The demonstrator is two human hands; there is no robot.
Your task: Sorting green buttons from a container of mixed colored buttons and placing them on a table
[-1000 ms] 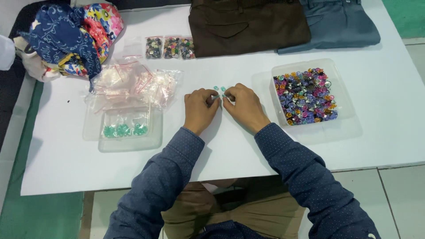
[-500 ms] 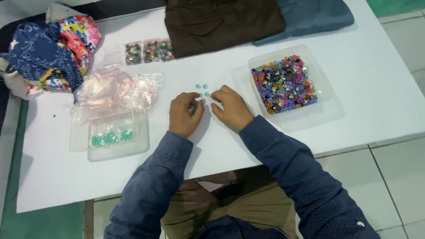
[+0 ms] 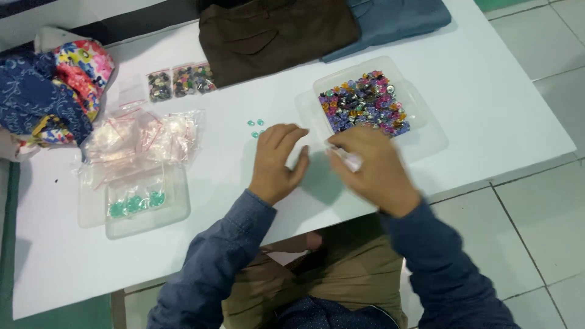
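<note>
My left hand (image 3: 277, 161) lies flat on the white table (image 3: 231, 183) with its fingers apart, holding nothing. Its fingertips are just below a few small green beads (image 3: 256, 127) lying loose on the table. My right hand (image 3: 372, 173) is blurred with motion, below a clear tray of mixed coloured beads (image 3: 365, 103). Its fingers pinch what looks like a small clear plastic bag (image 3: 351, 160). Both sleeves are blue.
At the left, a clear tray (image 3: 173, 213) holds green beads, with a heap of empty small bags (image 3: 140, 135) behind it. Three filled small bags (image 3: 180, 80) lie further back. Folded brown (image 3: 274, 33) and blue (image 3: 390, 18) garments lie at the back. Colourful fabric (image 3: 58, 91) is bundled far left.
My hands were together at the green beads. They have drawn apart: the right hand has moved right, towards the front of the mixed-bead tray, and the left hand has flattened.
</note>
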